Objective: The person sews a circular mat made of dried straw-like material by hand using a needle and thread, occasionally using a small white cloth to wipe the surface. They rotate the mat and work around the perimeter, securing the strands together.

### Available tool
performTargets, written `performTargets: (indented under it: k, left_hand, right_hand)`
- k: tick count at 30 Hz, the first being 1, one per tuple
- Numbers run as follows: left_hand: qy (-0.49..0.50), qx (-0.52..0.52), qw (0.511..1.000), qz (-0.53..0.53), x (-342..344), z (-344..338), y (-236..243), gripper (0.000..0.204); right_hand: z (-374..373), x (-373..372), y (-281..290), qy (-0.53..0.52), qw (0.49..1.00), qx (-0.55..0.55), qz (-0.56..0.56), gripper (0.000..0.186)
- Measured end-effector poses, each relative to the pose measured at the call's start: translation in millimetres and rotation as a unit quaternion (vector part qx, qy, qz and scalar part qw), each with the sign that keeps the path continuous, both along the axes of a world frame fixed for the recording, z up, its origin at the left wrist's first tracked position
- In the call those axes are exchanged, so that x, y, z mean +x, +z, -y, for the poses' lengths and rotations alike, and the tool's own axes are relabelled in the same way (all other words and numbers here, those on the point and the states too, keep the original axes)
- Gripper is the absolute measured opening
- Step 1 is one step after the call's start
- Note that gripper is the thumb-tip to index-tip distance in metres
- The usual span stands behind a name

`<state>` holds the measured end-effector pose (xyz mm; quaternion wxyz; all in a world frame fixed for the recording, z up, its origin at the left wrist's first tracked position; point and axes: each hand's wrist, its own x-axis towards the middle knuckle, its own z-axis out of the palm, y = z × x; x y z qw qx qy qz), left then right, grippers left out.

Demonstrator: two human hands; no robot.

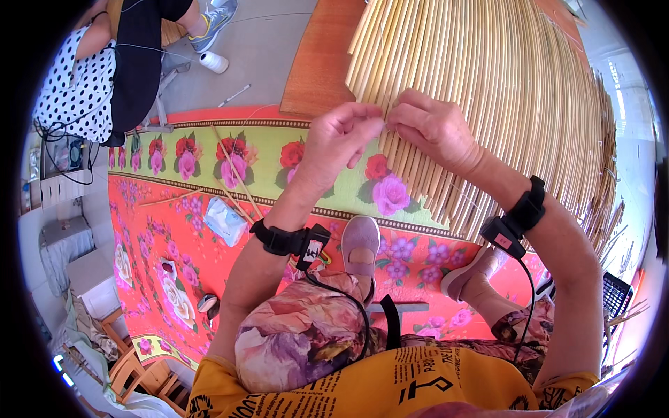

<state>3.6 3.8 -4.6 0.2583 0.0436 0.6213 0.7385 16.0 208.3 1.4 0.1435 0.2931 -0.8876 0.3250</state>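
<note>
My left hand [341, 136] has thumb and forefinger pinched on what looks like a thin pale thread, just left of the edge of a mat of long straw-coloured sticks [488, 83]. My right hand [435, 132], its fingers curled and pinched on the same fine strand, is over the mat's lower-left part, almost touching my left fingertips. An orange-brown wooden board [313, 49] lies partly under the mat. Both my wrists carry black strapped devices.
Another person in a dotted garment [77, 90] sits at upper left, near a white spool [214, 63]. A red floral cloth [160, 230] lies below me, with loose sticks [237, 188] and a tissue pack [223, 219]. Wooden stools [129, 369] stand lower left.
</note>
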Motion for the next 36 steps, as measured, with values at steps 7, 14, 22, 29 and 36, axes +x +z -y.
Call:
performTargets:
  k: [7, 14, 22, 29, 36]
  left_hand:
    - [0.030, -0.042, 0.999, -0.007, 1, 8, -10, 0.008]
    - [0.033, -0.047, 0.998, 0.001, 3, 19, -19, 0.011]
    - [0.035, -0.133, 0.989, -0.046, 8, 16, -21, 0.013]
    - [0.038, -0.065, 0.996, -0.045, 6, 19, -7, 0.010]
    - [0.008, -0.087, 0.989, -0.121, 5, 15, 5, 0.008]
  right_hand:
    - [-6, 6, 3, -0.006, 1.000, -0.007, 0.020, 0.009]
    - [-8, 18, 7, -0.035, 0.999, 0.023, -0.002, 0.013]
    - [-13, 20, 2, -0.016, 0.998, -0.043, 0.045, 0.013]
    - [-6, 25, 14, -0.050, 0.974, -0.123, 0.182, 0.006]
    - [19, 16, 27, -0.094, 0.802, -0.346, 0.478, 0.011]
